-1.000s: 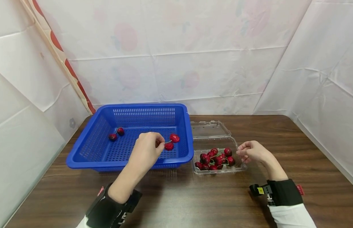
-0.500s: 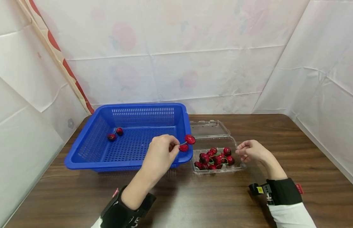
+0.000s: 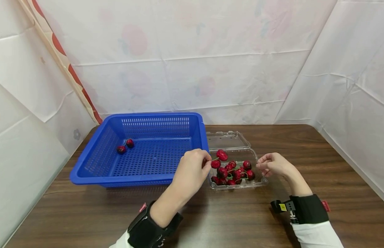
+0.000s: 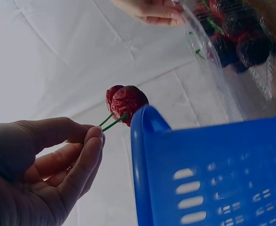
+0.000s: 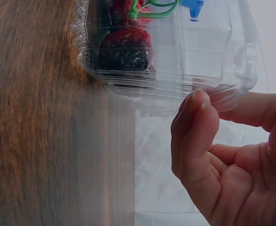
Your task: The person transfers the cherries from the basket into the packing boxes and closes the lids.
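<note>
My left hand (image 3: 192,170) pinches the green stems (image 4: 110,123) of a pair of dark red cherries (image 4: 128,101) between thumb and forefinger. In the head view the pair hangs over the left part of a clear plastic clamshell box (image 3: 254,185). Several more cherries (image 3: 236,174) with green stems lie inside that box. At the box's right wall, my right hand (image 3: 274,164) pinches the rim with thumb and fingertips; the right wrist view shows the grip (image 5: 201,136) close up.
A blue perforated plastic basket (image 3: 112,180) stands left of the box, its right rim beside my left hand. Another joined pair of cherries (image 3: 121,149) lies in its left part. The box's open lid (image 3: 227,140) lies toward the back on the brown wooden table (image 3: 229,220).
My left hand has carried the pair of cherries rightward, from inside the blue basket, across its rim, to over the clear box. My right hand has stayed at the box's rim.
</note>
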`<state>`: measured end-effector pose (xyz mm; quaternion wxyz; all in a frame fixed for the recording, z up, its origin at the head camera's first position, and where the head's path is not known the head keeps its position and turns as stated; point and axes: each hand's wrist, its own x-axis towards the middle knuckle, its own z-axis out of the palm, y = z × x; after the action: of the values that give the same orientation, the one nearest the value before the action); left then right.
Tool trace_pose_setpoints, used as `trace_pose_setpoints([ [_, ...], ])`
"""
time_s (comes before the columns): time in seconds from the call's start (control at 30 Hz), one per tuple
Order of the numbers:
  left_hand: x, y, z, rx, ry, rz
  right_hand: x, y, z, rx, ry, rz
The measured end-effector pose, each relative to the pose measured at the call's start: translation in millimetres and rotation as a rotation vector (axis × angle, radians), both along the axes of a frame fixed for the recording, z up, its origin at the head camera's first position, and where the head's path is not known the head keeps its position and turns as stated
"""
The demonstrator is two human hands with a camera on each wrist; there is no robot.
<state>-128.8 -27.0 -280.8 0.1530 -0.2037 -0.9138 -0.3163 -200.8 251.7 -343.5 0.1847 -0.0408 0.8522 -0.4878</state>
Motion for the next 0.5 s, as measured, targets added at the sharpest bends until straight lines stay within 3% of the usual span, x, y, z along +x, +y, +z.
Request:
trace_pose_setpoints([
  [0.2, -1.1, 11.0, -5.4, -0.045, 0.049, -0.007, -0.1, 0.0, 0.3, 0.001, 0.001, 0.001],
  [0.5, -4.5, 27.5, -12.3, -0.205, 0.096, 0.022, 0.7, 0.2, -0.4, 0.008, 0.008, 0.0],
])
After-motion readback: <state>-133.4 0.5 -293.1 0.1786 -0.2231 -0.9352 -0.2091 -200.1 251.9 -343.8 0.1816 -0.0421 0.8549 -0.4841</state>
